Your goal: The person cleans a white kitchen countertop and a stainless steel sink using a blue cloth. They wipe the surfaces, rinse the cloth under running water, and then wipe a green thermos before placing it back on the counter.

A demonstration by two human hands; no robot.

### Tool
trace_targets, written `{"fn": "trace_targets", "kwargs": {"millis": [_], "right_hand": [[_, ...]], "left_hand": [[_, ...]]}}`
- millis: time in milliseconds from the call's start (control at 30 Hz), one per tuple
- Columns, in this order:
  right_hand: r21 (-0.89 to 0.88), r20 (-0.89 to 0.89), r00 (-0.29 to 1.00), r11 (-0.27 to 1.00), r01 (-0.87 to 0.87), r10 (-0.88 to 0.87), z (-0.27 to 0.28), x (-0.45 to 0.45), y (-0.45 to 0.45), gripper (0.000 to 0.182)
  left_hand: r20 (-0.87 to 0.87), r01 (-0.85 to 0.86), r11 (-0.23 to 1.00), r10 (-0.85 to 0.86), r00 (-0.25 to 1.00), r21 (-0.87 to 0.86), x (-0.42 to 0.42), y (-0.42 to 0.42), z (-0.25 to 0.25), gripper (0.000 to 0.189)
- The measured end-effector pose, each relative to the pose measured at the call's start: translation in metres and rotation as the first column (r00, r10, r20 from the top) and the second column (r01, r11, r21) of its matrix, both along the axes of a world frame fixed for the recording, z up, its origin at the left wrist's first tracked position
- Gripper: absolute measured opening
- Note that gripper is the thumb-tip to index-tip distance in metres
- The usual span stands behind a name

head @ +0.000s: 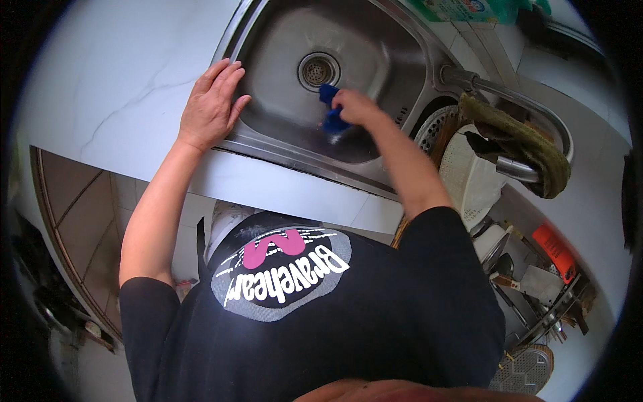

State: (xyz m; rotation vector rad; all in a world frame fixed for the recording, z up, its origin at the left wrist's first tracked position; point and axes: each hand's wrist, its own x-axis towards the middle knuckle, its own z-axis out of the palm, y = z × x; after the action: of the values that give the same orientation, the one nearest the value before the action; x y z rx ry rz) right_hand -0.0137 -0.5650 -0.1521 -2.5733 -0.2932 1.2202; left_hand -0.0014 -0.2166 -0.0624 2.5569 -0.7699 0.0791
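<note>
A blue cloth (335, 123) is bunched in my right hand (355, 107), low inside a stainless steel sink (281, 35). Part of the cloth reaches up close to the round drain strainer (317, 70); motion blurs its lower end. My left hand (213, 104) rests palm down over the sink's left rim, where it meets the white countertop. Its fingers lie straight, the thumb stands apart from them, and nothing is held in it.
Right of the sink a curved metal faucet (522, 98) carries a draped olive-green cloth (517, 140). Beneath it a white perforated basket (464, 171) sits beside the rim. A rack of utensils (542, 284) is at lower right. The white countertop (110, 75) spreads out on the left.
</note>
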Motion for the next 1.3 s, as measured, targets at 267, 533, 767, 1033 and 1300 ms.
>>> {"fn": "trace_targets", "kwargs": {"millis": [267, 533, 767, 1033, 1300], "right_hand": [[-0.668, 0.309, 0.653, 0.647, -0.369, 0.691, 0.073, 0.061, -0.074, 0.023], [-0.174, 0.061, 0.993, 0.979, 0.11, -0.1, 0.043, -0.063, 0.008, 0.03], [-0.396, 0.814, 0.531, 0.894, 0.207, 0.238, 0.101, 0.066, -0.082, 0.033], [-0.593, 0.346, 0.935, 0.754, 0.283, -0.078, 0.13, 0.026, -0.056, 0.05], [-0.648, 0.621, 0.694, 0.736, 0.195, 0.363, 0.099, 0.042, -0.111, 0.05]], "left_hand": [[0.047, -0.013, 0.999, 0.011, 0.999, 0.039, -0.003, 0.006, -0.007, 0.045], [0.115, -0.019, 0.999, 0.024, 0.993, -0.043, 0.0, 0.001, -0.011, 0.037], [0.081, -0.006, 1.0, 0.005, 0.997, 0.007, 0.0, 0.001, -0.008, 0.04], [0.095, -0.011, 1.0, 0.011, 0.995, -0.007, -0.003, 0.003, -0.01, 0.039], [0.095, 0.032, 0.999, -0.034, 0.995, 0.024, 0.0, 0.001, -0.012, 0.041]]}}
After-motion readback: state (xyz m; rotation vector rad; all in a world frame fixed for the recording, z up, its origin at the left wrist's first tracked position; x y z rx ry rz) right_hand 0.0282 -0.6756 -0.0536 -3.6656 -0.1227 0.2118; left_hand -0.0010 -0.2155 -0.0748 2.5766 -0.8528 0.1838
